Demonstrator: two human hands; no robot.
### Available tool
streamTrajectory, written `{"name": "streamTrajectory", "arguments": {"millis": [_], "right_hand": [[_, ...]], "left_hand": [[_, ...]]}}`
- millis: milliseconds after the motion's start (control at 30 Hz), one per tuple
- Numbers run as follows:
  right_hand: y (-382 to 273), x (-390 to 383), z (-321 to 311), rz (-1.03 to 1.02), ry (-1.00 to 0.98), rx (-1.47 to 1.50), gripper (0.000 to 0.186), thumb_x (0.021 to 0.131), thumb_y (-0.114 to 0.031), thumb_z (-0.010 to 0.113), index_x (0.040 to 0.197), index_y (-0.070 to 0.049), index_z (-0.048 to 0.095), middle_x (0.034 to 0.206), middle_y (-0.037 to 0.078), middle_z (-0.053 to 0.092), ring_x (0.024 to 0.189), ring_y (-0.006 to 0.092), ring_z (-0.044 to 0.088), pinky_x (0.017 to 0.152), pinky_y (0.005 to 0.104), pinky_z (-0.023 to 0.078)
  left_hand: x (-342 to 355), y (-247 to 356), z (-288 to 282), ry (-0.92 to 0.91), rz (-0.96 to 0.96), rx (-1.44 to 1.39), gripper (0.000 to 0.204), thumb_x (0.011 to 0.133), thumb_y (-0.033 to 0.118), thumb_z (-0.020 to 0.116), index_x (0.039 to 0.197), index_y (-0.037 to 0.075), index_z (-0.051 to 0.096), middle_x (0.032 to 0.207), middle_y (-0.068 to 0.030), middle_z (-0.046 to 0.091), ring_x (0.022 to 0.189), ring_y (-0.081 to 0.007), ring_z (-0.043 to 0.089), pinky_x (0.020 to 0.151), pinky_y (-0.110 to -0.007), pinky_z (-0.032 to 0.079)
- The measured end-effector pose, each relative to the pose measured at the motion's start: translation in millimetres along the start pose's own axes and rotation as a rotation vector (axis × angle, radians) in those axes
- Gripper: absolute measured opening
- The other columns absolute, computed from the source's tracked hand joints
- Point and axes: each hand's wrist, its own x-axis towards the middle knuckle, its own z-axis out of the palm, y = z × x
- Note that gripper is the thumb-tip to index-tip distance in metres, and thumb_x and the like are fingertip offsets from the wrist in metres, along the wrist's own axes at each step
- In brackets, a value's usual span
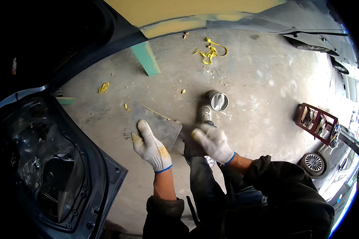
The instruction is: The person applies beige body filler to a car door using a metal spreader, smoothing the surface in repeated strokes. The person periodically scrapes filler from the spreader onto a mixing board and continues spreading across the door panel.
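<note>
My left hand point(151, 147), in a white glove with yellowish stains, grips a flat grey board point(161, 125) at its near left side. The board tilts over the floor, and a thin line of yellowish paste runs along its far edge. Just right of the board, my right hand point(214, 142), also gloved, is curled closed and blurred by motion. Whatever its fingers hold is lost in the dark blur beneath them. Beyond that hand, an open metal can point(218, 101) stands on the floor by a light shoe point(206, 114).
A dark car door point(103, 175) hangs open at the left. Ahead is a body panel point(179, 12) with yellow filler. A green stand point(146, 57), yellow tape strips point(211, 51) and crumbs lie about the concrete floor. At right are a dark red cart point(317, 122) and a wheel point(313, 164).
</note>
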Motion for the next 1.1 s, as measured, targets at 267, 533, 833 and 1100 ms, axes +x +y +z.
{"name": "streamTrajectory", "arguments": {"millis": [267, 533, 833, 1100], "right_hand": [[-24.0, 8.5, 18.9, 0.212, 0.261, 0.582, 0.029, 0.093, -0.015, 0.069, 0.112, 0.007, 0.063, 0.094, 0.007, 0.072, 0.079, 0.0072, 0.061, 0.069, 0.0249, 0.053], [-36.9, 5.7, 9.8, 0.092, 0.247, 0.340, 0.029, 0.090, -0.019, 0.070, 0.105, 0.005, 0.066, 0.089, 0.010, 0.074, 0.076, 0.0093, 0.064, 0.070, 0.0287, 0.053], [-85.3, -46.4, 14.3, 0.190, 0.036, 0.778, 0.030, 0.095, -0.027, 0.068, 0.107, 0.001, 0.067, 0.088, 0.007, 0.072, 0.074, 0.0094, 0.064, 0.066, 0.0276, 0.054], [-156.6, -106.4, -8.7, 0.129, -0.142, 1.161, 0.028, 0.093, -0.023, 0.070, 0.112, -0.003, 0.064, 0.090, 0.004, 0.070, 0.074, 0.0132, 0.068, 0.068, 0.0268, 0.056]], "left_hand": [[-48.2, 5.1, 6.0, -0.304, 0.014, 0.052, 0.039, 0.100, 0.011, 0.057, 0.132, -0.009, 0.049, 0.126, -0.0155, 0.060, 0.109, -0.0176, 0.058, 0.096, -0.031, 0.046], [-59.8, 21.0, -35.0, -0.740, -0.005, 0.378, 0.032, 0.097, 0.010, 0.061, 0.124, -0.009, 0.059, 0.111, -0.0112, 0.068, 0.095, -0.0145, 0.062, 0.085, -0.029, 0.049], [-95.3, 62.8, -54.2, -0.430, -0.618, -0.266, 0.053, 0.105, 0.043, 0.041, 0.136, 0.002, 0.050, 0.122, -0.0125, 0.061, 0.108, -0.0181, 0.060, 0.091, -0.030, 0.049], [-100.7, 114.0, -81.7, -0.612, -0.243, -0.437, 0.057, 0.090, 0.010, 0.071, 0.140, 0.000, 0.044, 0.127, -0.0127, 0.056, 0.112, -0.0190, 0.056, 0.096, -0.031, 0.046]]}}
